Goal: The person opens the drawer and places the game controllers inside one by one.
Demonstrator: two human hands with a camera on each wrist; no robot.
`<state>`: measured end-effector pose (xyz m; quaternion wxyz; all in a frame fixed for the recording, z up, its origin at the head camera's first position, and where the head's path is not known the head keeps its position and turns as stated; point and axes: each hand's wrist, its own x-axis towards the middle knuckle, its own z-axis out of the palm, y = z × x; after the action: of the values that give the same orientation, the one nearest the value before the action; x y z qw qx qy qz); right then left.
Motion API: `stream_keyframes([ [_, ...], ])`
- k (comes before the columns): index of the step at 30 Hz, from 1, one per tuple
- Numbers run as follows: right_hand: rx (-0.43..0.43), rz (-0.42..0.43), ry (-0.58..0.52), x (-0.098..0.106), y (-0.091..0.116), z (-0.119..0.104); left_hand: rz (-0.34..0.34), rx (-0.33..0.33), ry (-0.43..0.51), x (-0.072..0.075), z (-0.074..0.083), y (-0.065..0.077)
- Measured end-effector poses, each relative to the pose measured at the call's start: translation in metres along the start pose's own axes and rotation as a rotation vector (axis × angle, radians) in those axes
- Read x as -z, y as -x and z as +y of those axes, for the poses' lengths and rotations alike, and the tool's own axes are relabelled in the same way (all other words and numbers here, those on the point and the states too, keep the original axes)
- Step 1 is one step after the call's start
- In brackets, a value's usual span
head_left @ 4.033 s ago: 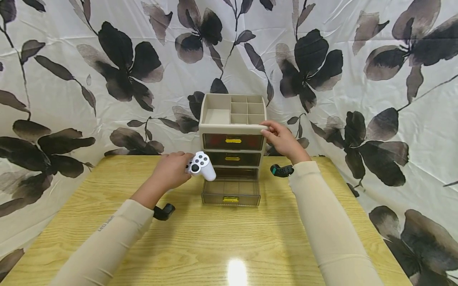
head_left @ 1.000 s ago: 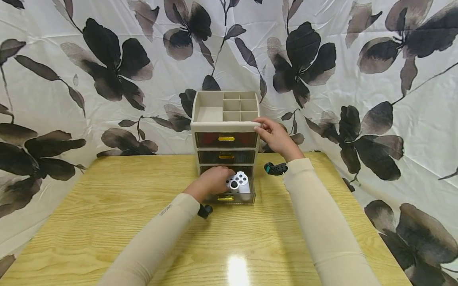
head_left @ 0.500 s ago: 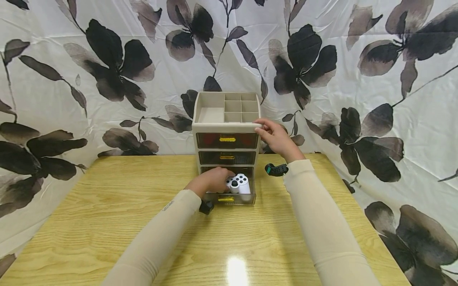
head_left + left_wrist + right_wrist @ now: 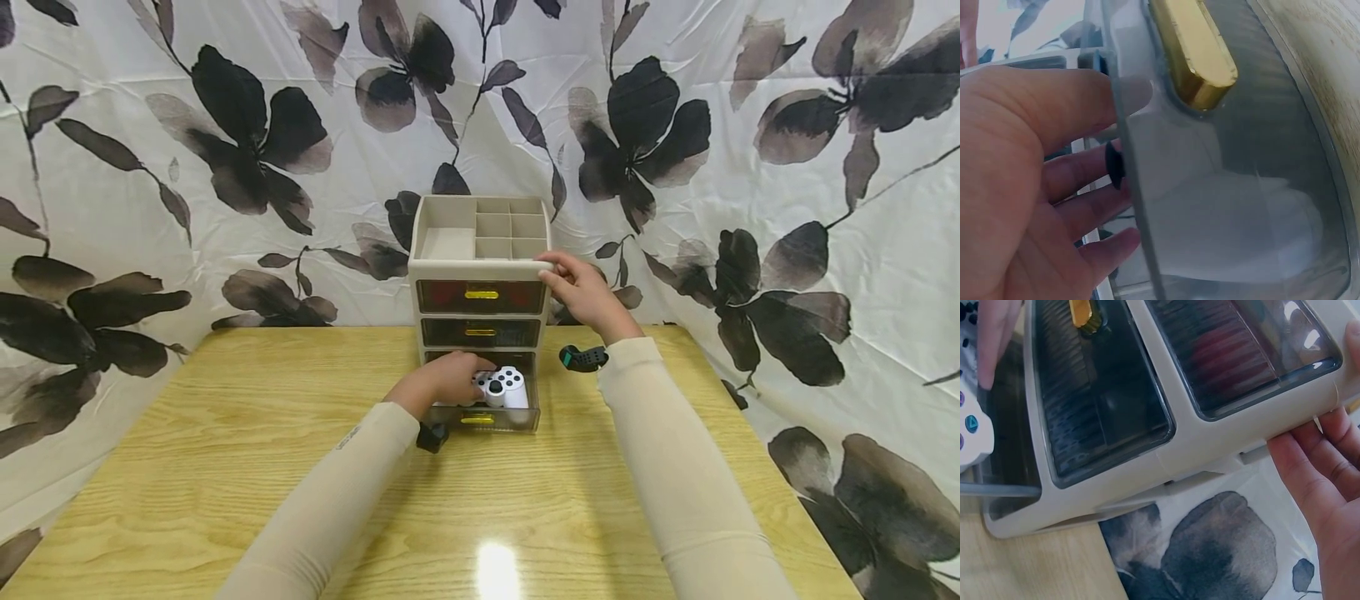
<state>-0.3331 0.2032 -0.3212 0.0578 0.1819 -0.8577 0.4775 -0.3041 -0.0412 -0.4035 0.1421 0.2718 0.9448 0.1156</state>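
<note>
A beige desktop organizer (image 4: 480, 269) with smoky drawers stands at the table's back; its lowest drawer (image 4: 531, 408) is pulled out. Inside that drawer lies a white game controller (image 4: 512, 385) with black thumbsticks. My left hand (image 4: 442, 379) reaches over the drawer front and holds the controller's left part, largely hiding it. In the left wrist view the thumb and fingers (image 4: 1094, 209) are behind the clear drawer front, around a thumbstick. My right hand (image 4: 585, 293) grips the organizer's upper right corner, thumb in front and fingers (image 4: 1307, 459) along the side.
Two upper drawers with gold handles (image 4: 481, 294) are closed; something red shows dimly in the top one. The organizer's top has divided compartments (image 4: 512, 226). Floral cloth (image 4: 300, 108) hangs behind the wooden table (image 4: 300, 400). Dark wrist devices (image 4: 583, 358) sit at both wrists.
The left hand has brought the controller from left of the organizer into the open lowest drawer. Over the last second the controller shifts slightly backward there. The right hand keeps its grip.
</note>
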Motion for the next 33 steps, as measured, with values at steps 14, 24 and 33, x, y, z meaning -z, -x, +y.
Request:
stream_keyframes([
  [14,-0.015,-0.007,-0.006,-0.002,0.000,-0.003,0.163,0.003,0.034,0.005,0.010,0.021],
  [24,0.000,0.003,0.005,-0.003,0.001,-0.003,0.327,0.046,0.090,0.003,0.015,0.044],
  [33,-0.013,0.002,-0.003,-0.003,0.004,-0.010,0.547,0.056,0.149,-0.005,0.022,0.066],
])
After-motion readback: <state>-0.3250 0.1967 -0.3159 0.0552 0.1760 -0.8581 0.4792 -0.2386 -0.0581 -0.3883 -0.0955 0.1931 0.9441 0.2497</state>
